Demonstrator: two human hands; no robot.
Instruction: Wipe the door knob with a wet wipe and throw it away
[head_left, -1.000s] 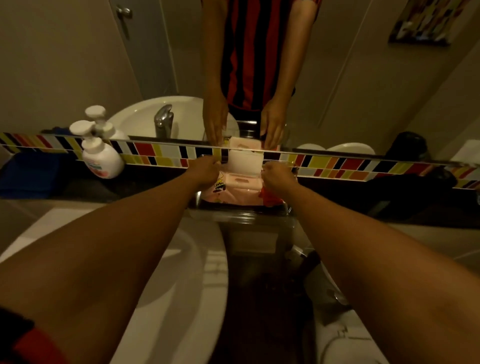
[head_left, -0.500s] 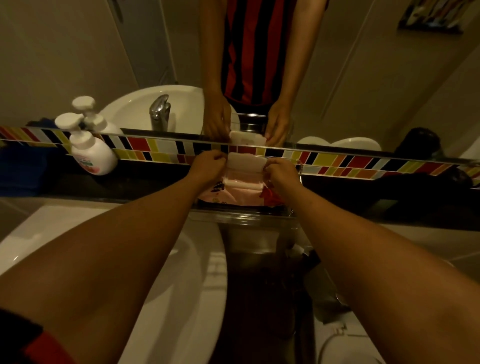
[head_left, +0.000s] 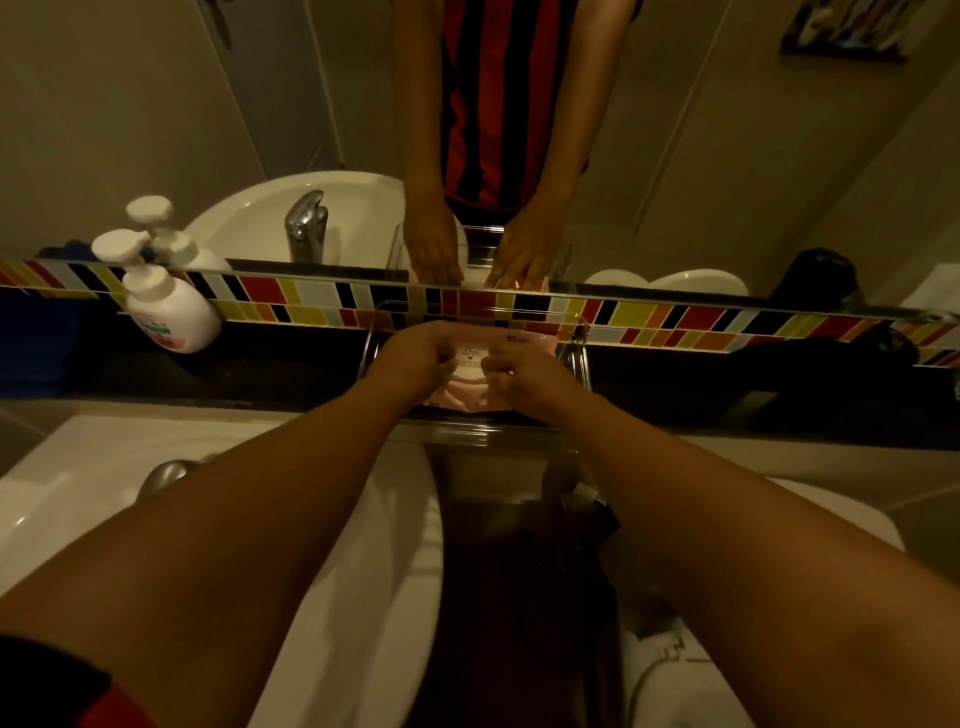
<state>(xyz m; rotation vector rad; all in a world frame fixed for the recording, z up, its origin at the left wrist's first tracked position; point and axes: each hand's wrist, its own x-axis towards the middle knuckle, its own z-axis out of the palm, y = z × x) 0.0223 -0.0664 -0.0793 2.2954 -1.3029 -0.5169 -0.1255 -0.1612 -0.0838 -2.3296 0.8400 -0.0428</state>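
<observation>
A pink wet wipe pack (head_left: 469, 385) lies in a clear holder (head_left: 577, 357) on the dark ledge under the mirror. Its white lid label (head_left: 469, 359) faces up, flat. My left hand (head_left: 415, 354) grips the pack's left side with curled fingers touching the lid. My right hand (head_left: 525, 375) grips the right side, its fingertips pinched at the lid's edge. No loose wipe shows in either hand. In the mirror, a door handle (head_left: 223, 28) is reflected at the top left edge.
A white pump soap bottle (head_left: 169, 306) stands on the ledge to the left. The white sink (head_left: 374, 571) with its faucet (head_left: 162, 475) lies below my left arm. A white toilet (head_left: 680, 670) sits at the lower right. A coloured tile strip (head_left: 649, 314) runs under the mirror.
The white flap that stood up between my hands now lies flat on the pack. Both hands have closed in over the pack's top. The view has tilted downward.
</observation>
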